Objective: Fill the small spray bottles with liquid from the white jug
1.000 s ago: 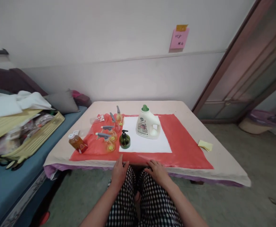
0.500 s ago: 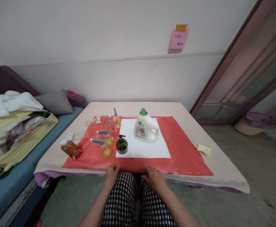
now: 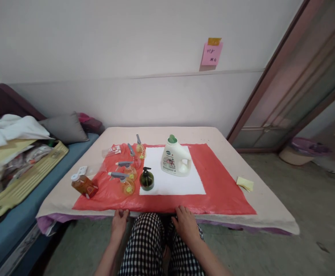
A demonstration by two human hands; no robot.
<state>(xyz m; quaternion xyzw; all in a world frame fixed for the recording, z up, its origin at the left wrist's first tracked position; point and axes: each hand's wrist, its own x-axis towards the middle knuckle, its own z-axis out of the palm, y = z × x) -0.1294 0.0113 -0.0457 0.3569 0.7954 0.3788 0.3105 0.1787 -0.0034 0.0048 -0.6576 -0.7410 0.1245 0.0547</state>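
Down at the table's (image 3: 267,203) near edge, the left hand (image 3: 119,223) hung with fingers curled loosely, holding nothing, its fingertips at the edge of the red mat (image 3: 221,184). The right hand (image 3: 185,225) lay open and flat on the checked trouser leg (image 3: 144,245), also empty, just below the same edge. Nearest the hands, near the mat's front edge, stood a dark green pump bottle (image 3: 147,179) on the front left corner of a white sheet (image 3: 178,184). Left of it lay clear spray bottles (image 3: 124,177) with grey triggers (four, as far as could be told). A white detergent jug (image 3: 175,161) stood toward the sheet's far edge. An amber bottle (image 3: 84,185) lay at the mat's left edge, and a yellow notepad (image 3: 245,183) near the table's right edge.
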